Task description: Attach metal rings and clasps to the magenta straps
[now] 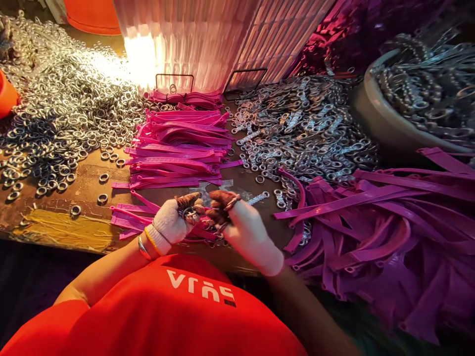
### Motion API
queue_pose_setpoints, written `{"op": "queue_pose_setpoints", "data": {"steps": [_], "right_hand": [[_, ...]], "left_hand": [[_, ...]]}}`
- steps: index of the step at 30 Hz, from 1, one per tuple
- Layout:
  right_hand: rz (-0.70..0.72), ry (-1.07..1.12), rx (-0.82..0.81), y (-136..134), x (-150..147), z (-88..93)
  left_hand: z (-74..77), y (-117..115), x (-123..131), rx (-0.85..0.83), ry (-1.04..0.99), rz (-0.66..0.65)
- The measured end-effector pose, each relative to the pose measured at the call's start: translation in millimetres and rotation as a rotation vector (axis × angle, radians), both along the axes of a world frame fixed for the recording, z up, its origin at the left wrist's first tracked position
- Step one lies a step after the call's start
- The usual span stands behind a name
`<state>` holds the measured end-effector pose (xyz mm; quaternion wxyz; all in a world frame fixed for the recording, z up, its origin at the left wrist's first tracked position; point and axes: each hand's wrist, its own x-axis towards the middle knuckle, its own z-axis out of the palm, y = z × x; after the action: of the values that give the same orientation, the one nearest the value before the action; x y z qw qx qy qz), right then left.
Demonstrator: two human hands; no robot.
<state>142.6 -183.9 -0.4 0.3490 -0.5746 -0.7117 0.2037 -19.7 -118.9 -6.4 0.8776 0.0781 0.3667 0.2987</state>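
Pink strap lay on the bench directly beneath my two gloved hands, near the front edge. One metal ring sat just above it, between the fingertips.

Left grip: closed on the metal ring, with the stained fingertips curled over it. My left wrist carried two bands, one silver bangle and one yellow band.

Right grip: fingers curled shut and touching those of the left. Blur hid the piece they pinched, so I could not tell what it was.

Behind the hands stood one flat stack of pink straps, too many to count. One heap of loose rings spread to the left of the stack. Three single rings lay apart from it: the first ring, the second ring and the third ring.

One heap of metal clasps lay to the right of the stack. Beside it stood one bowl filled with further metal parts. One tangled mass of purple straps covered the right side of the bench.

At the rear stood one ribbed panel and two black wire frames, the left frame and the right frame. Two orange tubs were cut off by the picture's edge, the rear tub and the side tub.
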Motion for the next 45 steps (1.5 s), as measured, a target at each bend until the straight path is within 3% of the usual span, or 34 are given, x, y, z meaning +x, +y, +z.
{"op": "queue_pose_setpoints", "data": {"steps": [3, 7, 12, 17, 20, 24, 27, 32, 35, 39, 42, 45], "right_hand": [[0.0, 0.03, 0.033, -3.4, -22.1, 0.9], [-0.099, 0.153, -0.037, -0.1, -23.3, 3.5], [-0.107, 0.299, -0.189, 5.8, -16.8, 10.4], [-0.196, 0.505, -0.343, 1.7, -6.9, 1.5], [-0.114, 0.372, -0.286, -2.8, -1.6, -4.2], [0.115, 0.051, -0.026, -2.4, -1.8, -7.0], [0.217, -0.029, 0.088, -0.3, -2.9, -7.1], [0.103, 0.147, -0.064, -4.9, -5.9, -3.5], [0.056, 0.213, -0.151, -9.2, -12.3, -3.8], [-0.025, 0.153, -0.165, -12.7, -19.2, -8.9], [0.003, 0.029, -0.161, -13.0, -20.6, -9.0], [0.034, -0.164, -0.083, -10.4, -24.7, -3.8]], "left_hand": [[0.0, -2.0, 3.4, 0.089, 0.036, -0.036], [-3.5, -4.9, -3.2, 0.156, 0.082, -0.081], [4.2, -12.3, -17.2, 0.55, 0.34, -0.277], [13.3, -14.5, -20.7, 0.495, 0.352, -0.28], [14.4, -14.4, -21.6, 0.459, 0.356, -0.287], [14.3, -13.9, -23.6, 0.317, 0.235, -0.403], [14.9, -13.8, -24.7, 0.273, 0.203, -0.467], [20.5, -17.8, -23.8, 0.49, 0.372, -0.35], [20.9, -21.3, -22.3, 0.576, 0.437, -0.354], [15.6, -21.6, -23.5, 0.888, 0.561, -0.386], [13.4, -19.8, -28.2, 1.109, 0.707, -0.395], [14.6, -20.8, -33.8, 0.908, 0.604, -0.394]]}}
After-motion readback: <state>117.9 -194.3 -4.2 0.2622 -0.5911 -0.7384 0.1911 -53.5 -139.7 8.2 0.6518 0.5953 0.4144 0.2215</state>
